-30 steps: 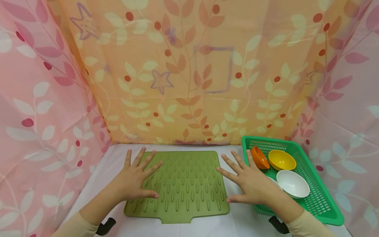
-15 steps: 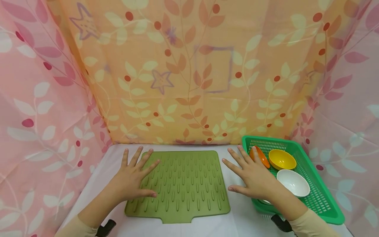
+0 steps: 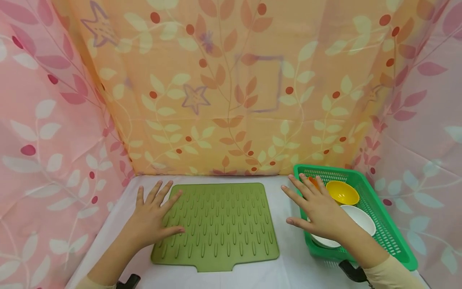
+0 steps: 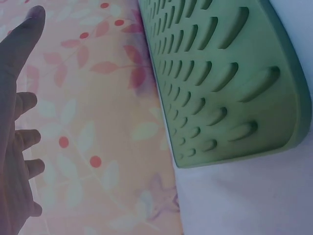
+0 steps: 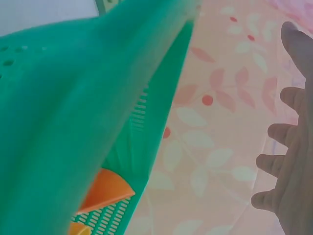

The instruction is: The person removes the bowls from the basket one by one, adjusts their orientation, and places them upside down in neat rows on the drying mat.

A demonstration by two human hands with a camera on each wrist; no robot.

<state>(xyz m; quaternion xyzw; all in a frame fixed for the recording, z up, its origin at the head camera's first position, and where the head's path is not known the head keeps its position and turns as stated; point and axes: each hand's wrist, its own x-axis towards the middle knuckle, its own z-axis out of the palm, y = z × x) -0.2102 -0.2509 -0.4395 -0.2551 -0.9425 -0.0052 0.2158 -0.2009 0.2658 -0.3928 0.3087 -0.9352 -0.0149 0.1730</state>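
Observation:
My left hand point(image 3: 149, 218) is spread over the left edge of an olive-green ribbed mat point(image 3: 220, 224), holding nothing. In the left wrist view the mat point(image 4: 230, 88) lies beyond the hand's splayed fingers. My right hand point(image 3: 321, 210), fingers also spread, hovers over the left side of a green plastic basket point(image 3: 391, 224). Inside it are a yellow bowl point(image 3: 343, 192), a white bowl point(image 3: 364, 220), another white bowl point(image 3: 326, 242) partly behind my hand, and an orange bowl point(image 3: 312, 182) mostly hidden by my fingers. The orange bowl point(image 5: 107, 188) shows behind the basket wall in the right wrist view.
A white cloth point(image 3: 292, 265) covers the table under the mat and basket. An orange leaf-patterned curtain point(image 3: 223, 120) hangs at the back, with pink patterned curtains point(image 3: 54, 132) on both sides. Black straps point(image 3: 351, 271) sit at the wrists.
Both hands have drifted apart: the left one leftward off most of the mat, the right one rightward over the basket, covering more of the orange bowl. The mat and bowls stay put.

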